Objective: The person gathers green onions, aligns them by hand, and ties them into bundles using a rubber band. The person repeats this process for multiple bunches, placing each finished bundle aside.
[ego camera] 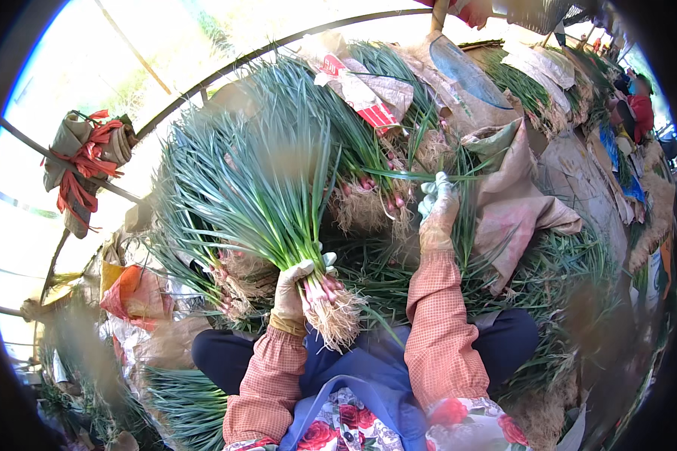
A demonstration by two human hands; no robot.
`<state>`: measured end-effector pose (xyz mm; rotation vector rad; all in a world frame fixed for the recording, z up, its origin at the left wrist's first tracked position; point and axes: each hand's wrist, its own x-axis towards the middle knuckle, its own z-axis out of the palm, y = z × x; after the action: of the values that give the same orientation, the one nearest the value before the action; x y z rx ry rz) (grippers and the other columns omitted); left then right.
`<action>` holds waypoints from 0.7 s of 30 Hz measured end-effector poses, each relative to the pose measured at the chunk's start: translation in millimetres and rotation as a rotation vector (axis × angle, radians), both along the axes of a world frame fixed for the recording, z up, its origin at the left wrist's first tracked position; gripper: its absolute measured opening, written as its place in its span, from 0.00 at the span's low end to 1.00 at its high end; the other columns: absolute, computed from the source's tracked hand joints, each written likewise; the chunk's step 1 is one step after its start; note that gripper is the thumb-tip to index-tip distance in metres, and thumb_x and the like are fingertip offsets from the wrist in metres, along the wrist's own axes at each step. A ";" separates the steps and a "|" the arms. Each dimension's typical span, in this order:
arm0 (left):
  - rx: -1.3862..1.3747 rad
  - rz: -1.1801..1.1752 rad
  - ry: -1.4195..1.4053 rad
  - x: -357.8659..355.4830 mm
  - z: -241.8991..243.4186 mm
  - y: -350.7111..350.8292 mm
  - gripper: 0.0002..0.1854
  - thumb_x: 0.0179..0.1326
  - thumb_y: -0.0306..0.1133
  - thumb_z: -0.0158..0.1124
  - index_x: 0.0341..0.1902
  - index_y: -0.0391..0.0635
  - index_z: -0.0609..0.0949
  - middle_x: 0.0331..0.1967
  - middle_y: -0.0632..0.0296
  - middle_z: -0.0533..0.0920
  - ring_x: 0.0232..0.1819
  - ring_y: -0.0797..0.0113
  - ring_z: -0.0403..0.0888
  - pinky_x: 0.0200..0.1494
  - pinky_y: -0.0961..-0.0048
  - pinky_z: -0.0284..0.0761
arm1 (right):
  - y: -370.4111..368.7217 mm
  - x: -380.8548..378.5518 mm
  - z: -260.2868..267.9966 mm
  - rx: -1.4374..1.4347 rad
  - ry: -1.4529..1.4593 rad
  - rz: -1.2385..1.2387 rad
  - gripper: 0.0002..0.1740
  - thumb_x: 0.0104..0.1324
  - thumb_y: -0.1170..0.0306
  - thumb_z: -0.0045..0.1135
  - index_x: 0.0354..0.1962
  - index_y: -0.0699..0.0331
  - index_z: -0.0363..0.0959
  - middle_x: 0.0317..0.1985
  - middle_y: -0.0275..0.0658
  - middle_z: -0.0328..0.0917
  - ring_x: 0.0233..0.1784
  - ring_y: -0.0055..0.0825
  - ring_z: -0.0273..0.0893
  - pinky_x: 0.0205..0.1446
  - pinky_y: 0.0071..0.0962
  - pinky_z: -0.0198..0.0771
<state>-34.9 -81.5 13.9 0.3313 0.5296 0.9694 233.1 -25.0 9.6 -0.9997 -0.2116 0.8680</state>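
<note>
In the head view my gloved left hand (293,290) is closed round the lower stems of a big bunch of green onions (285,242). Its pinkish bulbs and pale roots (333,310) hang over my lap, and the leaves fan up and to the left. To the right, my gloved right hand (440,197) is raised with its fingers curled at a long green leaf (400,175), which stretches to both sides of the fingers. Behind the hands lie more piled green onions (366,186), roots towards me. Smears on the lens blur part of the leaves.
Loose leaves (564,265) litter the ground around my crossed legs. A stained woven sack (513,208) lies right of my right hand. More onions (186,400) rest at lower left. Rolled sacks tied with red strips (87,158) hang on a rail. A person in red (640,110) is far right.
</note>
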 end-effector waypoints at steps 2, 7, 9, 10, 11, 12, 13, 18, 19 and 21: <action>-0.002 -0.175 -0.112 -0.6 1.7 4.9 0.33 0.57 0.32 0.59 0.66 0.31 0.65 0.45 0.47 0.82 0.44 0.58 0.82 0.47 0.61 0.82 | -5.1 3.4 -22.8 -0.468 -0.322 0.215 0.07 0.66 0.69 0.60 0.29 0.62 0.74 0.23 0.27 0.76 0.19 0.15 0.65 0.21 0.19 0.56; 0.075 -0.014 0.091 -5.2 13.6 9.2 0.31 0.57 0.35 0.60 0.60 0.26 0.68 0.48 0.46 0.82 0.47 0.57 0.83 0.54 0.61 0.80 | -23.1 -18.0 -57.6 0.051 0.130 0.486 0.09 0.68 0.70 0.57 0.41 0.67 0.76 0.30 0.34 0.80 0.25 0.20 0.74 0.29 0.18 0.69; 0.039 0.036 0.043 -9.0 17.3 9.2 0.33 0.57 0.35 0.60 0.62 0.25 0.67 0.54 0.42 0.78 0.54 0.53 0.81 0.57 0.60 0.78 | -31.7 -20.8 -51.1 0.153 0.195 0.656 0.12 0.72 0.72 0.51 0.48 0.71 0.74 0.43 0.36 0.80 0.44 0.21 0.78 0.47 0.20 0.74; 0.091 0.055 0.078 -9.9 17.8 8.5 0.35 0.57 0.36 0.59 0.64 0.24 0.66 0.60 0.37 0.73 0.60 0.49 0.76 0.58 0.60 0.77 | -36.6 -22.8 -46.0 -0.019 -0.077 0.640 0.11 0.71 0.73 0.51 0.47 0.71 0.74 0.42 0.36 0.80 0.42 0.22 0.79 0.46 0.21 0.75; 0.106 0.016 0.045 -10.1 17.3 9.5 0.33 0.58 0.35 0.59 0.63 0.24 0.67 0.59 0.37 0.74 0.60 0.49 0.76 0.58 0.58 0.77 | -41.7 -25.9 -40.7 -0.050 -0.311 0.580 0.09 0.71 0.74 0.51 0.46 0.71 0.73 0.40 0.37 0.80 0.40 0.23 0.79 0.44 0.22 0.76; 0.121 -0.021 0.011 -9.3 15.7 9.7 0.31 0.58 0.34 0.59 0.61 0.24 0.69 0.59 0.37 0.74 0.60 0.48 0.76 0.58 0.57 0.77 | -47.2 -31.9 -36.4 -0.018 -0.234 0.610 0.07 0.70 0.76 0.53 0.44 0.70 0.72 0.38 0.38 0.80 0.37 0.24 0.80 0.41 0.22 0.76; 0.124 -0.051 -0.030 -8.3 13.4 10.8 0.29 0.58 0.33 0.59 0.60 0.24 0.70 0.58 0.37 0.75 0.60 0.48 0.76 0.58 0.55 0.78 | -53.3 -38.9 -33.4 0.001 -0.242 0.649 0.07 0.69 0.76 0.55 0.44 0.68 0.71 0.37 0.38 0.80 0.37 0.25 0.81 0.42 0.23 0.76; 0.027 -0.128 -0.064 1.5 -1.0 15.9 0.25 0.59 0.35 0.59 0.56 0.30 0.75 0.54 0.41 0.78 0.50 0.49 0.80 0.44 0.50 0.83 | -67.7 -66.2 -21.9 0.037 -0.907 0.798 0.07 0.67 0.70 0.61 0.38 0.65 0.75 0.36 0.34 0.80 0.37 0.16 0.74 0.41 0.21 0.72; 0.044 -0.111 -0.050 1.8 -3.2 14.7 0.26 0.59 0.36 0.58 0.57 0.30 0.74 0.56 0.39 0.76 0.52 0.48 0.79 0.45 0.50 0.82 | -62.2 -64.3 -17.7 -0.159 -0.654 0.734 0.07 0.68 0.69 0.59 0.37 0.65 0.75 0.34 0.35 0.81 0.33 0.14 0.74 0.36 0.18 0.71; 0.083 -0.085 -0.060 0.7 -6.3 9.5 0.29 0.60 0.38 0.57 0.60 0.29 0.72 0.60 0.37 0.73 0.56 0.46 0.76 0.47 0.49 0.81 | -47.4 -54.6 -7.4 -0.232 -0.052 0.470 0.13 0.74 0.62 0.49 0.35 0.62 0.74 0.25 0.32 0.79 0.13 0.10 0.59 0.14 0.11 0.50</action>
<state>-34.2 -72.0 7.6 0.3950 0.4186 0.9180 178.5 -72.4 2.2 -1.2129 -0.4080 1.3168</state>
